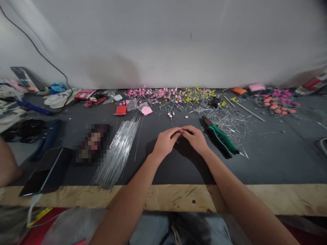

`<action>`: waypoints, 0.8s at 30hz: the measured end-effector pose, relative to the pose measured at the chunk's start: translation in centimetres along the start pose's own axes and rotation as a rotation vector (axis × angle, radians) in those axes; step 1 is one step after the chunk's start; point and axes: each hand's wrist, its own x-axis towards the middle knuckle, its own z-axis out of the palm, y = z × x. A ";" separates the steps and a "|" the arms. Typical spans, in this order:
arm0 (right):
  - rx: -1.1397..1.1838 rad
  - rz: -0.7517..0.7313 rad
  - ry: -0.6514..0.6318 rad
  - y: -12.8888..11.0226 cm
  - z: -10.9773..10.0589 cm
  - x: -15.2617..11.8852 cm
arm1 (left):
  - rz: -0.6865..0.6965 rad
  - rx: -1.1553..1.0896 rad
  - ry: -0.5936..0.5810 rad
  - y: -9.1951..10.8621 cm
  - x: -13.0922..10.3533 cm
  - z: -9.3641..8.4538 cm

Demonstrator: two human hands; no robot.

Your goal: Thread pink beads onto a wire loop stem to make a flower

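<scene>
My left hand (pixel 165 140) and my right hand (pixel 195 136) meet at the fingertips above the dark table top. Both are closed in a pinch, and whatever lies between the fingers is too small or hidden to make out. Just beyond them are a thin wire with pale pink bits (pixel 170 115) at its end and a small loose pink piece (pixel 186 117). Green-handled pliers (pixel 222 136) lie to the right of my right hand. On the left, a bundle of straight silvery wires (pixel 119 146) points away from me.
Along the wall lie pink-tipped wires (pixel 155 94), yellow-tipped wires (pixel 200 93) and orange-tipped ones (pixel 278 108). Cut wires (pixel 232 120) spread behind the pliers. A pink packet (pixel 146 110) and a red packet (pixel 121 110) sit beyond the bundle. A cabled phone (pixel 47 172) and another person's arm (pixel 7 163) are at left.
</scene>
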 end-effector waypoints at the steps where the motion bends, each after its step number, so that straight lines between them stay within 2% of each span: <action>1: 0.001 0.001 -0.011 0.0 0.0 0.0 | 0.023 0.051 -0.004 0.1 0.0 -0.2; 4: 0.004 0.011 -0.042 0.0 0.0 0.1 | 0.078 0.145 0.001 0.2 0.0 -0.5; 12: 0.086 0.115 -0.077 0.1 -0.5 -0.2 | 0.158 0.185 0.021 0.7 -0.1 -0.3; 16: 0.155 0.185 -0.082 0.2 -0.4 -0.4 | 0.148 0.214 0.028 0.6 -0.1 -0.3; 19: 0.144 0.224 0.003 0.2 -0.2 -0.6 | 0.076 0.207 0.084 0.0 0.0 -0.6; 24: -0.027 0.179 0.195 0.1 0.2 -0.4 | -0.037 0.144 0.180 -1.5 0.5 -1.7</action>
